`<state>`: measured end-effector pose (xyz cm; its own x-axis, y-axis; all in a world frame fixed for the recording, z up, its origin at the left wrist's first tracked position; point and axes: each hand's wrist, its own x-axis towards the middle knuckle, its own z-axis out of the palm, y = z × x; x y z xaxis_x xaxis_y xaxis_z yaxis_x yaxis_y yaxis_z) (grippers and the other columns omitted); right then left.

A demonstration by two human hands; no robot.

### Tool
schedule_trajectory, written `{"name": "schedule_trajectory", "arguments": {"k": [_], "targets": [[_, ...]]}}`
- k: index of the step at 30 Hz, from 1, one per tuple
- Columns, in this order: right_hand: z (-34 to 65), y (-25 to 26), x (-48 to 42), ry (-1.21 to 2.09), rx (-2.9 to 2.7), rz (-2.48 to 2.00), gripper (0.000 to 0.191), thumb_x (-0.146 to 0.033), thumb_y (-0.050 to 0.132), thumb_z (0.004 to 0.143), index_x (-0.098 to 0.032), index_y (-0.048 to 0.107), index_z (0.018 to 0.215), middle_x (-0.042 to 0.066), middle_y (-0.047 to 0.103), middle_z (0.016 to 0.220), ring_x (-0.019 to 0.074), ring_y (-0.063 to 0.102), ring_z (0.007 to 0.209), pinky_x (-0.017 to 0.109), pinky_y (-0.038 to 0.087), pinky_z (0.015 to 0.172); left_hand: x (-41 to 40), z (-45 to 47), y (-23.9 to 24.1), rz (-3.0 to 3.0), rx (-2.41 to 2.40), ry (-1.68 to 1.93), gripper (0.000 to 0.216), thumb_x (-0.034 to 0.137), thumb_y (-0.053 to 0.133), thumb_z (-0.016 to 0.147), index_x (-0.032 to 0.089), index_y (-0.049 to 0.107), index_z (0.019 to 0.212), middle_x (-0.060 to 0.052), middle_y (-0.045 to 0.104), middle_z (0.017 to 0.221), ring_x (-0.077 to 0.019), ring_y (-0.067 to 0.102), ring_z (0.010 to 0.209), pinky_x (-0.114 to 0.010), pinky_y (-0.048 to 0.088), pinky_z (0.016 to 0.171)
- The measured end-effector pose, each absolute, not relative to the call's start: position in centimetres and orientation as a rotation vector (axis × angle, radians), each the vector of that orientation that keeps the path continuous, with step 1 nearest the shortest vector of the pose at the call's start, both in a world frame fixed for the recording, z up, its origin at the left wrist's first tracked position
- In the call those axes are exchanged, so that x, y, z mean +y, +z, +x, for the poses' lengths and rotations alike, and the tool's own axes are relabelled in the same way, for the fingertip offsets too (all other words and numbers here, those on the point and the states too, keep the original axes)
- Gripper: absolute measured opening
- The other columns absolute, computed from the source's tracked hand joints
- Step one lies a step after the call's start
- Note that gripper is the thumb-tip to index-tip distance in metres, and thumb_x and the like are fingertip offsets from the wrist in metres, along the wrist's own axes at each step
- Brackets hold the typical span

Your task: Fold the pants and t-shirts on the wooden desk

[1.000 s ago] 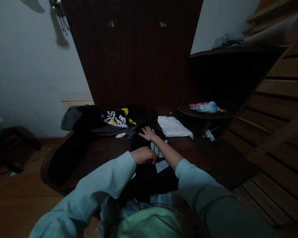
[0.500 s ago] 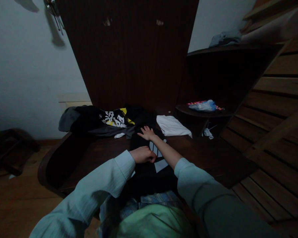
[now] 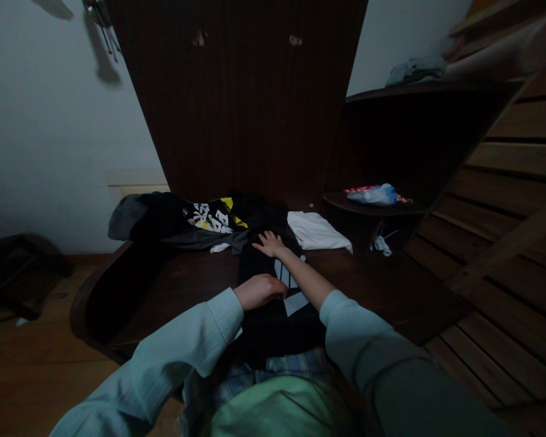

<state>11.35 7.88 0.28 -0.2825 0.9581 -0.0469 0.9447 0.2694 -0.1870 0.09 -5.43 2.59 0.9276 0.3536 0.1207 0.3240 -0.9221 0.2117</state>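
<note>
A black garment [image 3: 264,331] with a pale block print [image 3: 295,303] lies spread on the dark wooden bench, its near end close to my lap. My right hand [image 3: 270,244] rests flat on the far part of it, fingers spread. Nearer to me, my left hand [image 3: 260,291] is over the middle of the garment beside the print. Its fingers are bent and drawn together, with the tips down on the cloth; the thumb is mostly hidden. My right forearm crosses above part of the print.
Behind lies a heap of dark clothes [image 3: 164,218] with a yellow and white print. A folded white cloth [image 3: 318,232] sits to the right. A corner shelf [image 3: 373,208] bears a plastic bag [image 3: 373,195]. The bench [image 3: 164,285] has a curved left arm; wooden slats [image 3: 519,176] stand at right.
My left hand has shifted slightly, its curled fingers now reaching a little straighter toward the print. My right hand stays flat in the same place. The view has moved very slightly.
</note>
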Motion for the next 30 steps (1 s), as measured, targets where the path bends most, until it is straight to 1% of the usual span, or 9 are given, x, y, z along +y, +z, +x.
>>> {"name": "schedule_trajectory", "arguments": {"k": [3,6,9,13,17,23,26,28,30], "targets": [[11.3,0.4,7.8,0.279,-2.441,-1.839,0.072,-0.062,0.012,0.081,-0.016,0.023,0.135,0.012,0.015,0.143,0.0255,0.008,0.131,0.046,0.01,0.102,-5.5,0.0,2.2,2.865,0.508,0.306,0.017,0.014,0.041,0.084,0.019,0.057,0.083,-0.002,0.061,0.105,-0.0142,0.054,0.1,-0.024,0.038,0.086],[11.3,0.5,7.7,0.275,-2.44,-1.844,0.07,-0.06,0.013,0.082,-0.015,0.024,0.135,0.013,0.015,0.143,0.0257,0.008,0.131,0.046,0.011,0.102,-5.9,0.0,1.7,2.841,0.517,0.35,0.02,0.016,0.037,0.086,0.018,0.057,0.083,-0.004,0.061,0.104,-0.0145,0.054,0.1,-0.025,0.039,0.087],[11.4,0.5,7.6,0.276,-2.44,-1.849,0.069,-0.06,0.015,0.082,-0.016,0.024,0.135,0.012,0.015,0.144,0.0251,0.008,0.131,0.045,0.011,0.102,-6.7,-0.1,1.1,2.809,0.573,0.39,0.022,0.021,0.036,0.087,0.018,0.055,0.096,-0.006,0.057,0.11,-0.0157,0.05,0.106,-0.028,0.037,0.091],[11.4,0.4,7.8,0.271,-2.443,-1.845,0.069,-0.061,0.015,0.081,-0.018,0.023,0.135,0.011,0.015,0.144,0.0248,0.007,0.131,0.045,0.01,0.102,-7.5,-0.3,0.2,2.853,0.668,0.33,0.036,0.035,0.036,0.087,0.024,0.044,0.12,-0.007,0.04,0.132,-0.0243,0.029,0.125,-0.043,0.027,0.099],[11.4,0.3,8.0,0.29,-2.451,-1.84,0.071,-0.061,0.014,0.081,-0.016,0.022,0.135,0.012,0.014,0.144,0.0257,0.007,0.131,0.046,0.011,0.102,-7.3,-0.4,-0.4,2.882,0.684,0.279,0.041,0.041,0.034,0.087,0.028,0.04,0.125,-0.006,0.033,0.137,-0.0259,0.023,0.128,-0.046,0.024,0.099],[11.3,0.6,7.8,0.269,-2.47,-1.864,0.067,-0.058,0.016,0.083,-0.016,0.022,0.135,0.012,0.014,0.144,0.0255,0.008,0.131,0.046,0.011,0.102,-6.9,-0.5,-0.6,2.888,0.678,0.284,0.042,0.043,0.035,0.086,0.029,0.04,0.125,-0.006,0.034,0.137,-0.0256,0.025,0.127,-0.045,0.025,0.099],[11.1,1.4,7.6,0.253,-2.495,-1.851,0.065,-0.055,0.023,0.083,-0.014,0.026,0.134,0.015,0.019,0.142,0.028,0.014,0.13,0.046,0.016,0.1,-6.2,-0.3,-0.6,2.904,0.677,0.274,0.042,0.042,0.036,0.086,0.029,0.04,0.125,-0.006,0.034,0.137,-0.0253,0.025,0.127,-0.045,0.026,0.098],[10.9,2.3,7.2,0.25,-2.52,-1.815,0.062,-0.052,0.034,0.082,-0.013,0.035,0.13,0.017,0.03,0.137,0.0304,0.025,0.126,0.045,0.023,0.098,-5.4,-0.1,-0.7,2.907,0.702,0.28,0.042,0.042,0.037,0.086,0.029,0.04,0.125,-0.006,0.035,0.137,-0.025,0.025,0.127,-0.045,0.026,0.098],[11.2,3.4,6.3,0.255,-2.549,-1.772,0.054,-0.047,0.041,0.08,-0.016,0.044,0.124,0.014,0.044,0.128,0.0285,0.038,0.118,0.039,0.03,0.094,-4.5,0.0,-0.9,2.898,0.764,0.298,0.041,0.04,0.038,0.086,0.028,0.041,0.125,-0.007,0.035,0.136,-0.0247,0.026,0.127,-0.045,0.026,0.098]]}}
